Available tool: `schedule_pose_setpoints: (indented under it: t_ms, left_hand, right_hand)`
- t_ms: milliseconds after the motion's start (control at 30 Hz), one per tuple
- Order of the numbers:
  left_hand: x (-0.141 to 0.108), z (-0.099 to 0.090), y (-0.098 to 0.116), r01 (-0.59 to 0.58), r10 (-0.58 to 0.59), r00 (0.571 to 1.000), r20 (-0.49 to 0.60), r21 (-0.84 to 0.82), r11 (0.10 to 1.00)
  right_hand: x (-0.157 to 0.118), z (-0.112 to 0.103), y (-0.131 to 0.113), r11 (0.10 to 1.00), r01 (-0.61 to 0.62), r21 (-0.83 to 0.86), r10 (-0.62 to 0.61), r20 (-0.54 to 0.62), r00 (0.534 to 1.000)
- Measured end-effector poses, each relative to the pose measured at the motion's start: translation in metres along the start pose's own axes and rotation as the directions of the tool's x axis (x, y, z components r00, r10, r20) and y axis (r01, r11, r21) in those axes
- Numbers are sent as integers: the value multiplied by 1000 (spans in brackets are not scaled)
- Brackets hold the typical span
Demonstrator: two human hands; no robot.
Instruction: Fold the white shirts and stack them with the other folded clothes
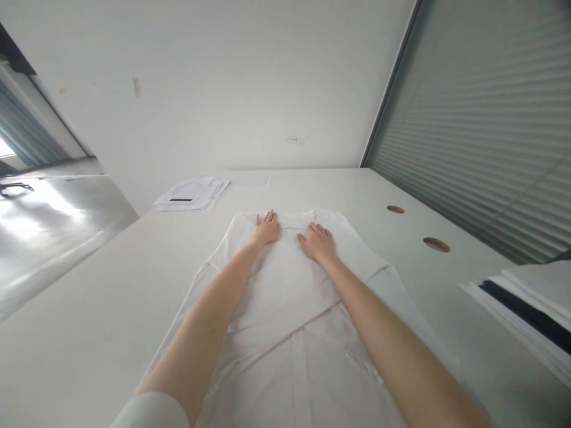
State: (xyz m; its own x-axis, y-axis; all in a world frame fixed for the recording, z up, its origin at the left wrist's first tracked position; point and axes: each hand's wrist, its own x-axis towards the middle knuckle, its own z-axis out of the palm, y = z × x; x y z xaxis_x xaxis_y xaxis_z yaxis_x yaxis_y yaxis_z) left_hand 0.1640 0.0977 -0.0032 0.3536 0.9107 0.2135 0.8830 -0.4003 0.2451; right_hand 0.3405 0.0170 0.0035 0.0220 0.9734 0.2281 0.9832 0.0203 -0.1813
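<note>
A white long-sleeved shirt [285, 279] is spread on the white table, its shoulders at the far end. One sleeve crosses its body on a slant. My left hand [267, 228] rests on the cloth near the collar, fingers stretched forward and apart. Close by on the right, my right hand [317, 239] lies on the shirt too, fingers spread with the thumb pointing inward. Neither hand grips anything that I can see. Both forearms reach over the shirt and cover parts of its sides.
Loose papers [191, 195] lie at the back left of the table [111, 291]. A stack of folded white cloth [535, 297] with a dark layer is at the right. Two round holes [436, 244] pierce the tabletop near the window blinds [482, 131]. A white wall stands behind.
</note>
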Motion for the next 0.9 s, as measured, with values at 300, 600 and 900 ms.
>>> schedule_pose_setpoints:
  t_ms: [300,600,900]
  left_hand:
    - [-2,-6,-3,-14,15,1000,-4,76,997]
    - [-4,-5,15,-267,258,961,95,105,958]
    - [-7,-7,21,-267,259,962,83,122,956]
  right_hand:
    - [-1,-1,0,1000,-4,-5,4,3,1000]
    - [-2,0,0,1000,-1,-29,1,-8,1000]
    - [-3,-2,-1,999,13,-29,-13,-7,1000]
